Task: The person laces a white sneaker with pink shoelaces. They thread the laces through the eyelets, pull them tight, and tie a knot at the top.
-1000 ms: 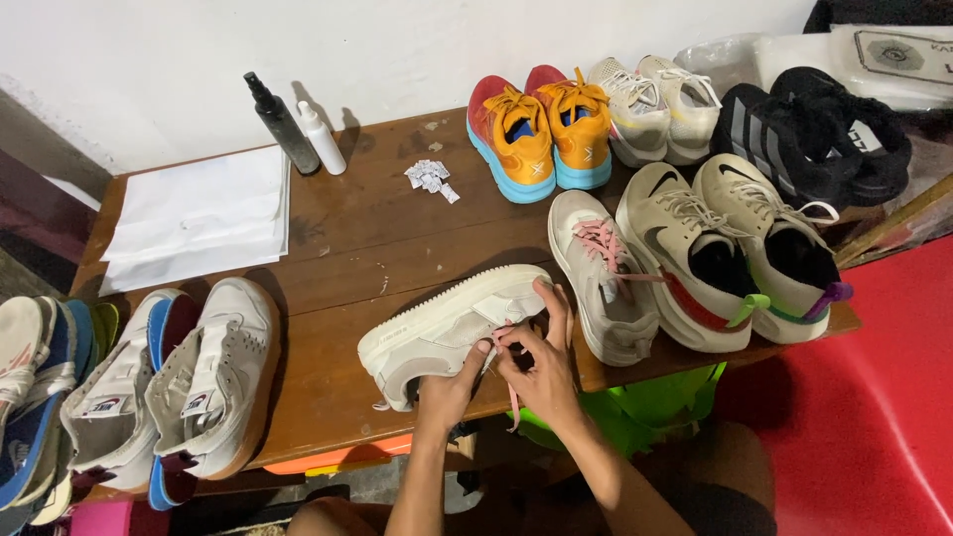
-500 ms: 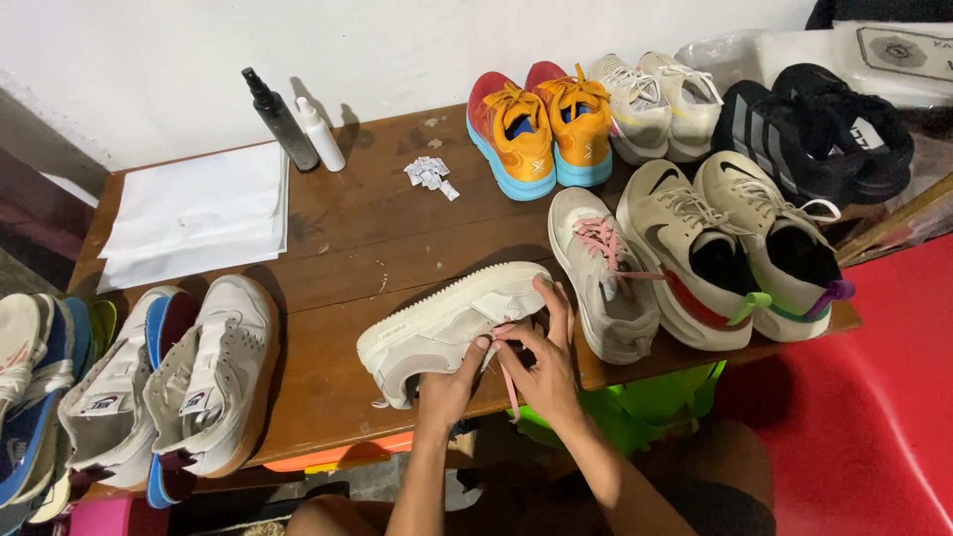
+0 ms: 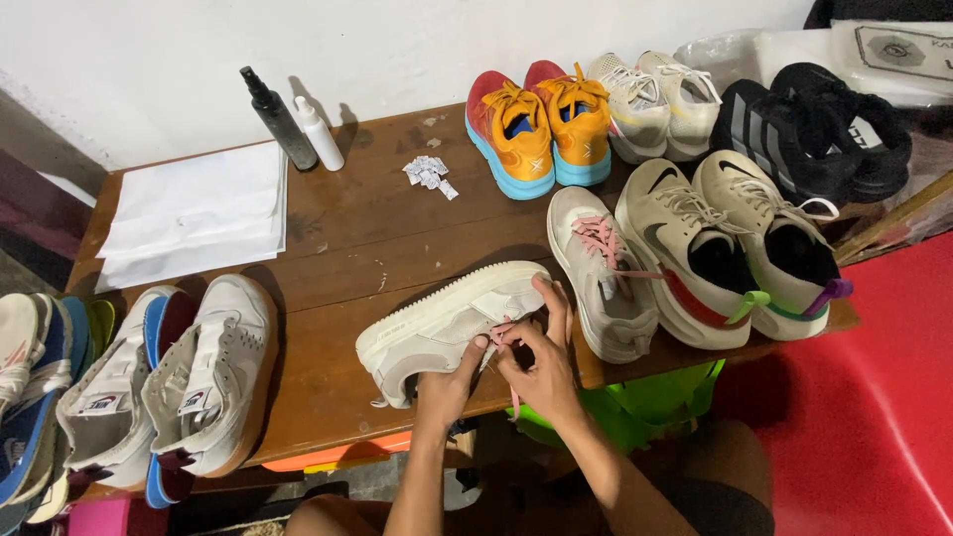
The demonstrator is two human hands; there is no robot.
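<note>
Hands work low in the frame's centre: left hand point(image 3: 449, 382) and right hand point(image 3: 544, 357), each grip closed on a pink lace point(image 3: 502, 333) of the cream leather sneaker point(image 3: 437, 323) lying on its side on the brown wooden bench point(image 3: 377, 233).

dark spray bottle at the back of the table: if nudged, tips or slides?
Likely tips: the dark spray bottle is tall and narrow on a small base. If it falls, its round body could roll across the wooden table, possibly into the white bottle close beside it. It probably feels light, though how full it is cannot be seen.
</note>
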